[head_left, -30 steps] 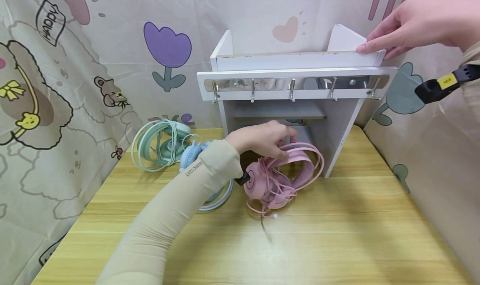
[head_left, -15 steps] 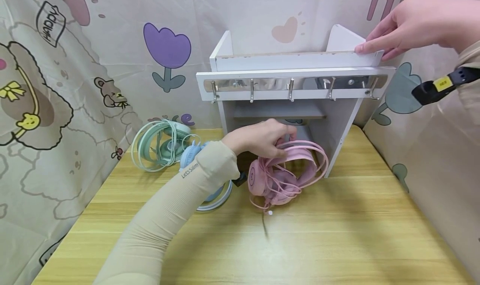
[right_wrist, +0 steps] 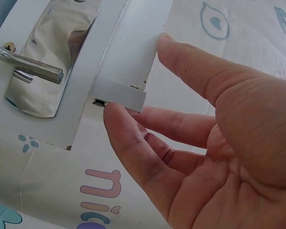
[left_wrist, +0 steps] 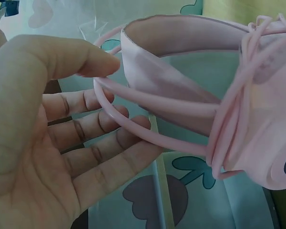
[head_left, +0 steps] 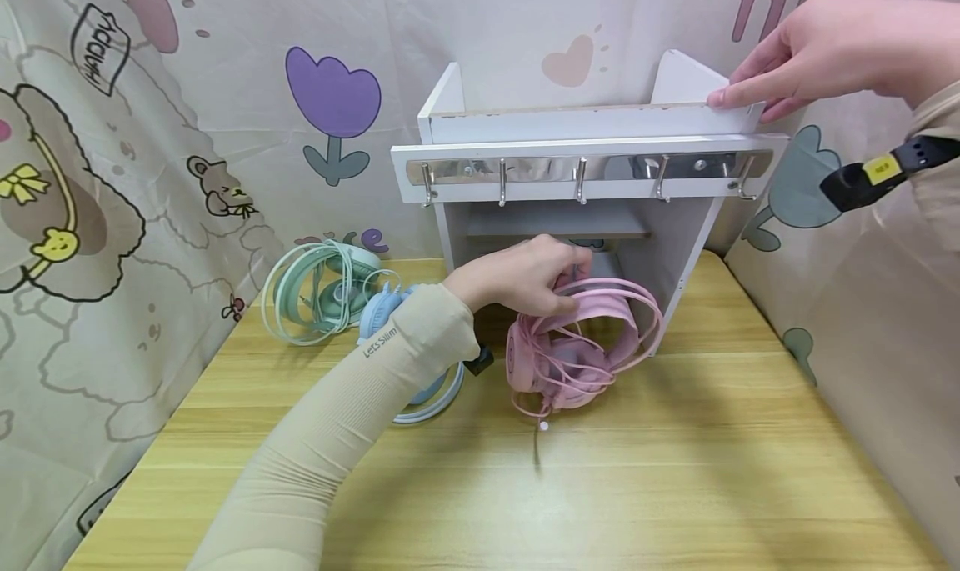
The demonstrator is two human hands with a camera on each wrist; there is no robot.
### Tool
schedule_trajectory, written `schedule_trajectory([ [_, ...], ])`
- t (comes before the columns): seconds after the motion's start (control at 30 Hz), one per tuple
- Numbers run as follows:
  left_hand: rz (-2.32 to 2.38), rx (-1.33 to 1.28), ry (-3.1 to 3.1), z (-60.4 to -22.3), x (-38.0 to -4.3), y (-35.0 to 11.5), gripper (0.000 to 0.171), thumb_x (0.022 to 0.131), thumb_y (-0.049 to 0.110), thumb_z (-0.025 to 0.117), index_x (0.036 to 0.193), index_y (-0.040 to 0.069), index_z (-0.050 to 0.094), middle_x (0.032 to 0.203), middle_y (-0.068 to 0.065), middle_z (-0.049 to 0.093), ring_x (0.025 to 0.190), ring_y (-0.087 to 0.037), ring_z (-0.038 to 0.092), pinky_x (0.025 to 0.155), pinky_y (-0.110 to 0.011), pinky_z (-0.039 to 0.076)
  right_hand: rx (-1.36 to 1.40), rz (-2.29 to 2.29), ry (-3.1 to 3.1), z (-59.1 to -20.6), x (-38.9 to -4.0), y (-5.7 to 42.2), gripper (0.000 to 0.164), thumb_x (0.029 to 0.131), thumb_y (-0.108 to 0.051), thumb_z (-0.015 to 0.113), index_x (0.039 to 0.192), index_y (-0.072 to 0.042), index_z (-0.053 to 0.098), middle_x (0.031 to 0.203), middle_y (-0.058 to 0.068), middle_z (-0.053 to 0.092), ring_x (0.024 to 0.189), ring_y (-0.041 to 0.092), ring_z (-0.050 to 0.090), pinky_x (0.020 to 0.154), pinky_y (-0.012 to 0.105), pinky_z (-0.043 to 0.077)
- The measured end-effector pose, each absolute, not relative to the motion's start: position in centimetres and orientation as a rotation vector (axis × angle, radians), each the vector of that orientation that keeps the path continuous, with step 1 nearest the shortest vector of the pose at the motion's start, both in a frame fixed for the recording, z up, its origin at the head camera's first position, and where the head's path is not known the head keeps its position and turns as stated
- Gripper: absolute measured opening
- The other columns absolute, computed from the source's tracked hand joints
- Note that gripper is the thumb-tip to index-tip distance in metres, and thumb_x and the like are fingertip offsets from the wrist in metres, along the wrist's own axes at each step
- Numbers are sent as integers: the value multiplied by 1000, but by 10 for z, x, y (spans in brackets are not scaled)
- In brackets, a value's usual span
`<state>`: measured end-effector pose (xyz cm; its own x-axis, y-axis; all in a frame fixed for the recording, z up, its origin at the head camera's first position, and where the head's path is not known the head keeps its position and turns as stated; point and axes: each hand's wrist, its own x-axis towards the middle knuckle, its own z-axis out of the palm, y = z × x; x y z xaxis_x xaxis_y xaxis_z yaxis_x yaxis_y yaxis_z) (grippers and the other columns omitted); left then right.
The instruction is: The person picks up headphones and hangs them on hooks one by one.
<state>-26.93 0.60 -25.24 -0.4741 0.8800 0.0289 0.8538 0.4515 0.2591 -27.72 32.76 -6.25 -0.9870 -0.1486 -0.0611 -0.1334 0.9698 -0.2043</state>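
My left hand [head_left: 564, 289] grips the padded headband of the pink headphones [head_left: 585, 350], just in front of the white shelf's lower opening. In the left wrist view the thumb [left_wrist: 71, 59] lies on the headband [left_wrist: 181, 86], with the fingers [left_wrist: 100, 143] under the thin wire bands. The pink cable is wound around the ear cups and its plug hangs just above the table. My right hand [head_left: 738, 96] holds the top right corner of the white shelf [head_left: 585, 122]. The right wrist view shows that corner [right_wrist: 128, 52] between thumb [right_wrist: 181, 62] and index finger [right_wrist: 128, 138].
A metal rail with several hooks [head_left: 581, 175] runs across the shelf's front. Green headphones [head_left: 315, 292] and blue headphones [head_left: 378, 313] lie at the back left of the wooden table [head_left: 675, 471]. Patterned cloth hangs behind and on both sides.
My left hand has raised the pink headphones and moved them slightly right; they now hang more upright. The right hand has stayed on the shelf corner.
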Motion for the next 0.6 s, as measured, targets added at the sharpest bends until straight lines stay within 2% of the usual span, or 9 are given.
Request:
schedule_trajectory([
  [0.07, 346, 1530, 2595, -252, -269, 8, 19, 95, 23, 73, 107, 15, 62, 78, 3, 54, 69, -11, 49, 64, -25, 40, -215, -318, 3038, -63, -277, 328, 73, 103, -47, 71, 142, 13, 58, 87, 3, 79, 81, 21, 70, 97, 75, 46],
  [0.23, 210, 1483, 2628, -249, -265, 13, 35, 96, 31, 73, 130, 26, 62, 79, 4, 55, 69, -10, 49, 59, -26, 40, -205, -334, 3025, -63, -277, 328, 74, 103, -47, 71, 144, 13, 57, 88, 4, 78, 82, 22, 69, 100, 79, 43],
  [0.3, 152, 1476, 2647, -248, -263, 14, 39, 96, 32, 73, 133, 30, 61, 82, 4, 55, 72, -11, 50, 59, -27, 41, -203, -334, 3024, -63, -276, 328, 74, 103, -47, 70, 144, 13, 57, 88, 4, 78, 82, 22, 69, 101, 81, 40],
  [0.47, 80, 1464, 2684, -246, -260, 17, 24, 96, 34, 71, 116, 27, 60, 90, 4, 58, 81, -14, 55, 65, -32, 45, -201, -337, 3022, -64, -276, 328, 74, 103, -48, 70, 144, 13, 56, 90, 5, 79, 83, 22, 70, 103, 82, 37],
  [0.6, 64, 1470, 2699, -245, -259, 19, 20, 97, 40, 69, 108, 26, 60, 90, 6, 61, 84, -13, 59, 69, -33, 48, -205, -333, 3023, -64, -276, 328, 73, 103, -47, 70, 144, 13, 57, 91, 6, 79, 83, 22, 70, 104, 83, 36],
])
